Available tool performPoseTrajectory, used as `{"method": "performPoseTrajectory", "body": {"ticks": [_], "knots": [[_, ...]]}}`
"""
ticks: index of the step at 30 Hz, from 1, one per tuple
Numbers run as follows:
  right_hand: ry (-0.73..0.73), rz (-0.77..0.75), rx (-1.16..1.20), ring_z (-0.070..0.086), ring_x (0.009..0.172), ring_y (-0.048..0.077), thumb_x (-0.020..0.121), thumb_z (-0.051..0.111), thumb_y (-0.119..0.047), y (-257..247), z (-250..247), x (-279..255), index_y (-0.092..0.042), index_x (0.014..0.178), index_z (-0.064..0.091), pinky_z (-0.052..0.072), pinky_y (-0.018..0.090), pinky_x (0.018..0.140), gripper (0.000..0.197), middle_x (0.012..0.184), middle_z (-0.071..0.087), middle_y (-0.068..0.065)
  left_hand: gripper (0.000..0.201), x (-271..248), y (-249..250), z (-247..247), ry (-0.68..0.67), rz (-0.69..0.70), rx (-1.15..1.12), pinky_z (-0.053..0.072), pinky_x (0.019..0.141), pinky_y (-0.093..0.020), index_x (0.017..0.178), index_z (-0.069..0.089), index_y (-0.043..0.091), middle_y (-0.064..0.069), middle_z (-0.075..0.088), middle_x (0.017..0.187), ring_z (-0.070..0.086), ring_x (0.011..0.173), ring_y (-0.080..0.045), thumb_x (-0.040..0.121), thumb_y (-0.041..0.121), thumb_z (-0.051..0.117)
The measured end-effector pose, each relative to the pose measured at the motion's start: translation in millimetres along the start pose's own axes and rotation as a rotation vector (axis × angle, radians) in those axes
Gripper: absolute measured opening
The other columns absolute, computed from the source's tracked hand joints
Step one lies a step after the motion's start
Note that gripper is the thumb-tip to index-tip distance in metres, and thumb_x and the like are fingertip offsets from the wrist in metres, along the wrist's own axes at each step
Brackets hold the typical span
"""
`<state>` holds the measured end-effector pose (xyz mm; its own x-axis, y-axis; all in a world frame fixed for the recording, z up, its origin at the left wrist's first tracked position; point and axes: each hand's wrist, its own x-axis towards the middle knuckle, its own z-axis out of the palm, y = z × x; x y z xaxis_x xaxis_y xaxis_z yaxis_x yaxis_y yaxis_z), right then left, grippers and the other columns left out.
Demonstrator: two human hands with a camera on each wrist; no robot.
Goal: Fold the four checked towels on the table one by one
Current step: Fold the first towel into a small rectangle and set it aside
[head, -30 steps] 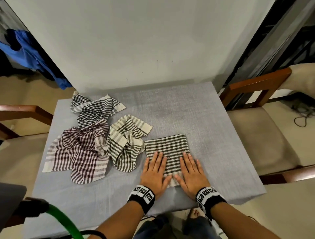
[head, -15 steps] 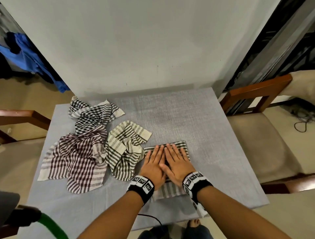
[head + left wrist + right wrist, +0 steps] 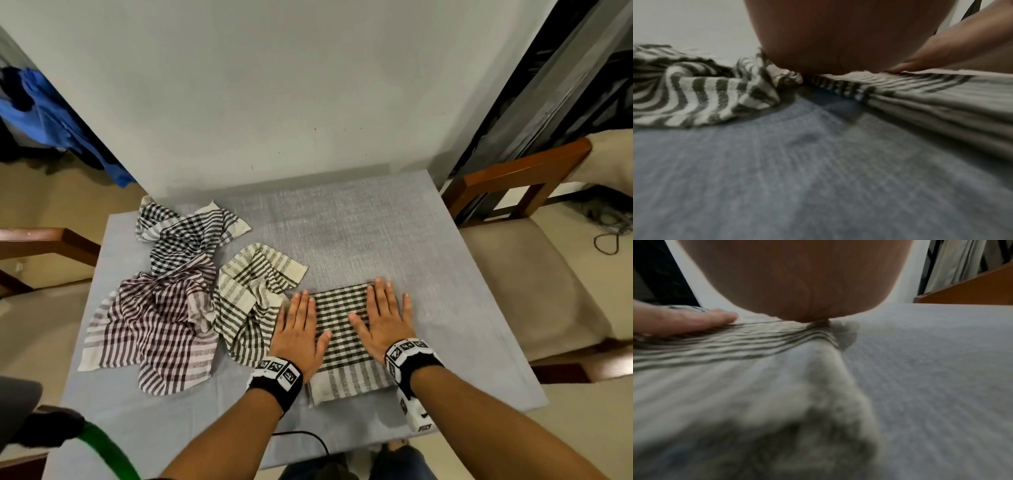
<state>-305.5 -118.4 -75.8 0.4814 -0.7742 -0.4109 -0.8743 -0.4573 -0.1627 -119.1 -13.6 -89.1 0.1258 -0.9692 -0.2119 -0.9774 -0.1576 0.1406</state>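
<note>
A folded green-checked towel (image 3: 342,346) lies flat near the front of the grey table (image 3: 376,233). My left hand (image 3: 298,329) presses flat on its left edge, fingers straight. My right hand (image 3: 385,318) presses flat on its right edge. Left of it lie three crumpled towels: an olive-and-cream one (image 3: 253,294), a maroon-checked one (image 3: 154,325) and a black-checked one (image 3: 185,229) at the back. The left wrist view shows my palm (image 3: 838,40) on the folded towel's (image 3: 920,91) side, with the olive towel (image 3: 694,91) beside it. The right wrist view shows my palm (image 3: 797,280) on the towel's (image 3: 735,369) right edge.
Wooden chairs with beige seats stand to the right (image 3: 520,274) and to the left (image 3: 37,240) of the table. A white wall (image 3: 274,85) rises behind it. A green hose (image 3: 102,452) crosses the lower left corner. Bare grey cloth shows at the table's back and right.
My hands have slid apart from the middle of the folded towel out to its left and right edges. The towel lies flatter and more of its checked face shows.
</note>
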Motion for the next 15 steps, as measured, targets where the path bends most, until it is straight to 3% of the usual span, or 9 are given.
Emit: {"method": "performPoseTrajectory", "body": {"ticks": [3, 5, 7, 9, 10, 13, 15], "knots": [[0.009, -0.174, 0.05, -0.034, 0.143, 0.018, 0.09, -0.007, -0.07, -27, 7, -21, -0.017, 0.151, -0.022, -0.017, 0.046, 0.118, 0.082, 0.155, -0.036, 0.003, 0.075, -10, 26, 2, -0.004, 0.138, 0.011, -0.006, 0.12, -0.051, 0.154, -0.007, 0.008, -0.012, -0.013, 0.162, -0.022, 0.148, -0.025, 0.096, 0.053, 0.008], [-0.022, -0.189, 0.093, -0.032, 0.143, 0.016, 0.087, -0.011, -0.071, -41, 20, -37, -0.017, 0.152, -0.019, -0.016, 0.041, 0.119, 0.086, 0.156, -0.032, 0.002, 0.085, -21, 42, 13, -0.036, 0.154, -0.029, -0.004, 0.119, -0.049, 0.154, -0.007, 0.009, -0.01, -0.014, 0.162, -0.019, 0.148, -0.026, 0.09, 0.058, 0.017], [-0.009, -0.174, 0.079, -0.029, 0.145, 0.016, 0.087, -0.01, -0.07, -40, 35, -44, -0.017, 0.154, -0.016, -0.015, 0.04, 0.119, 0.085, 0.159, -0.027, 0.003, 0.085, -32, 48, 27, -0.022, 0.12, -0.053, 0.007, 0.118, -0.05, 0.155, 0.003, 0.007, -0.013, -0.003, 0.163, -0.003, 0.151, -0.029, 0.09, 0.054, 0.029], [0.042, -0.167, 0.011, -0.015, 0.149, 0.02, 0.092, -0.004, -0.069, -30, 42, -47, -0.017, 0.156, -0.003, -0.011, 0.045, 0.118, 0.082, 0.163, -0.012, 0.005, 0.077, -36, 43, 33, 0.01, 0.084, -0.065, 0.01, 0.117, -0.051, 0.155, 0.011, 0.006, -0.014, 0.011, 0.162, 0.008, 0.15, -0.03, 0.093, 0.047, 0.033], [0.066, -0.136, -0.004, -0.009, 0.151, 0.022, 0.095, 0.0, -0.067, -22, 42, -48, -0.018, 0.156, 0.003, -0.009, 0.047, 0.117, 0.08, 0.164, -0.006, 0.005, 0.074, -36, 39, 33, 0.019, 0.065, -0.06, 0.011, 0.117, -0.052, 0.154, 0.013, 0.006, -0.013, 0.014, 0.162, 0.009, 0.15, -0.03, 0.094, 0.045, 0.03], [0.043, -0.041, -0.055, -0.018, 0.149, 0.021, 0.093, -0.002, -0.069, 1, 42, -53, -0.018, 0.156, -0.004, -0.019, 0.051, 0.115, 0.081, 0.163, -0.014, 0.004, 0.072, -37, 27, 30, 0.013, -0.038, -0.067, 0.013, 0.118, -0.055, 0.154, 0.018, 0.007, -0.013, 0.013, 0.162, 0.007, 0.15, -0.029, 0.096, 0.048, 0.025], [0.066, -0.005, -0.061, -0.013, 0.15, 0.024, 0.093, 0.0, -0.071, 11, 42, -58, -0.017, 0.156, -0.002, -0.02, 0.051, 0.115, 0.083, 0.164, -0.01, 0.006, 0.072, -44, 22, 27, 0.027, -0.111, -0.09, 0.013, 0.118, -0.055, 0.153, 0.023, 0.005, -0.014, 0.015, 0.162, 0.009, 0.15, -0.029, 0.096, 0.049, 0.025]]}}
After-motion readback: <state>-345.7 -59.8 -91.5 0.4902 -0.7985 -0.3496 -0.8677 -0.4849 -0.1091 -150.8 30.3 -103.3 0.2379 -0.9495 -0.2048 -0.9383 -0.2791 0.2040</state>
